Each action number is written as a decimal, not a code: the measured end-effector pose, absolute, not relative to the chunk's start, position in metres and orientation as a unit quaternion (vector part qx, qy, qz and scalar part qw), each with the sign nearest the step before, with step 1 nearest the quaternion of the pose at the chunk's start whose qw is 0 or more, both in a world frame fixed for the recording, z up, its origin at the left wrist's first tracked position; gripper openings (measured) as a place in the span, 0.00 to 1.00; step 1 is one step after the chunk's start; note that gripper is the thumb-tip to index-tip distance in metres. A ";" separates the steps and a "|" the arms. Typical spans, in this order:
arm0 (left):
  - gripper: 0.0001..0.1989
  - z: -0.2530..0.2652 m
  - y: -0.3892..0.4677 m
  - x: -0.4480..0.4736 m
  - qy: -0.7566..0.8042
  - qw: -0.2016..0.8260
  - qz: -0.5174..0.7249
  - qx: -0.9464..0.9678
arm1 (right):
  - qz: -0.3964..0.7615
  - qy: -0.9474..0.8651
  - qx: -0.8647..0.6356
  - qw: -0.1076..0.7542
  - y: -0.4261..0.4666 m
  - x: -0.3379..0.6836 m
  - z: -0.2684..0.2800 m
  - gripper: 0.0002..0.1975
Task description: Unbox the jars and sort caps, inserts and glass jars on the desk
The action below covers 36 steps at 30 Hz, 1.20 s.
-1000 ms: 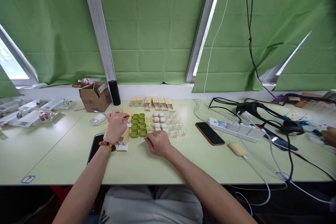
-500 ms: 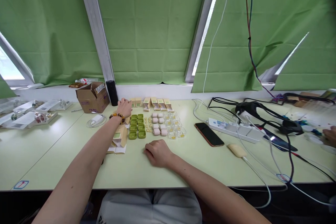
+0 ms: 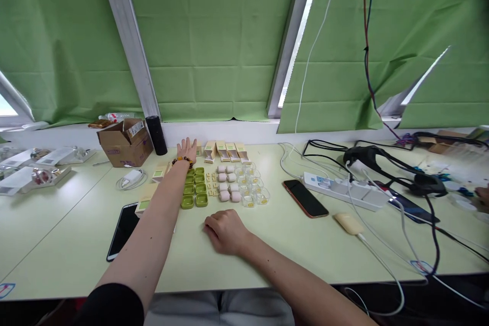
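My left hand (image 3: 187, 150) reaches to the back of the table, fingers spread, over or against a small cream box (image 3: 198, 151) that it partly covers. Beside its wrist, two columns of small green square dishes (image 3: 201, 200) stand in rows. To their right come tiny yellow pieces (image 3: 211, 185), pale pink rounded pieces (image 3: 224, 195) and clear plastic cups (image 3: 248, 200) with yellow spots. More cream boxes (image 3: 146, 197) lie partly hidden behind my left forearm. My right hand (image 3: 228, 233) rests on the table in front of the rows, fingers curled in, with nothing visible in it.
Several cream boxes (image 3: 231, 152) stand along the wall. At left are a cardboard box (image 3: 128, 147), a black cylinder (image 3: 157, 135), a white charger (image 3: 132, 178) and a phone (image 3: 123, 230). A second phone (image 3: 305, 197), a power strip (image 3: 346, 191) and cables lie right.
My left hand has moved slightly right along the back boxes, and its fingers have spread. The phone at left has come into view. My right hand stays resting and curled.
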<state>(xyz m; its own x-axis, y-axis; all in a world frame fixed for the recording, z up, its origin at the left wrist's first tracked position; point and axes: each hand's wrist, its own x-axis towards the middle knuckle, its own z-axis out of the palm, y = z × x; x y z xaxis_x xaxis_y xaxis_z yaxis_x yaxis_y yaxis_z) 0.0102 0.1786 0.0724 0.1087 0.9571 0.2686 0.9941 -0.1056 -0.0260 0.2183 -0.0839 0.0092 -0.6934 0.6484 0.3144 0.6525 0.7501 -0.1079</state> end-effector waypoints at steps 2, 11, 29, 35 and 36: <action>0.34 0.070 0.183 0.013 -0.654 0.097 -0.093 -0.745 | -0.003 -0.921 -0.352 0.166 -0.084 0.218 0.010 0.09; 0.23 0.064 0.185 0.023 -0.609 0.100 -0.145 -0.773 | -0.004 -0.922 -0.350 0.163 -0.084 0.216 0.011 0.08; 0.28 0.103 0.019 0.015 -0.399 -0.445 -0.542 -0.591 | 0.051 -0.732 -0.355 0.580 -0.048 0.239 0.047 0.25; 0.28 0.076 -0.028 0.039 -0.373 -0.542 -0.543 -0.522 | 0.128 -0.800 -0.304 0.502 -0.040 0.233 0.052 0.45; 0.28 0.072 -0.029 0.041 -0.370 -0.545 -0.551 -0.514 | 0.139 -0.797 -0.304 0.503 -0.040 0.231 0.050 0.44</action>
<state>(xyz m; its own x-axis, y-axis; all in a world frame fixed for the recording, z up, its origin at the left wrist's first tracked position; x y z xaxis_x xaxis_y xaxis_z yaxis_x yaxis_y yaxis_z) 0.0413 -0.0289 0.0716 0.1205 0.9792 0.1631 -0.2200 -0.1339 0.9663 0.2314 -0.0398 0.0498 -0.3102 0.6239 0.7173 0.3451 0.7770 -0.5265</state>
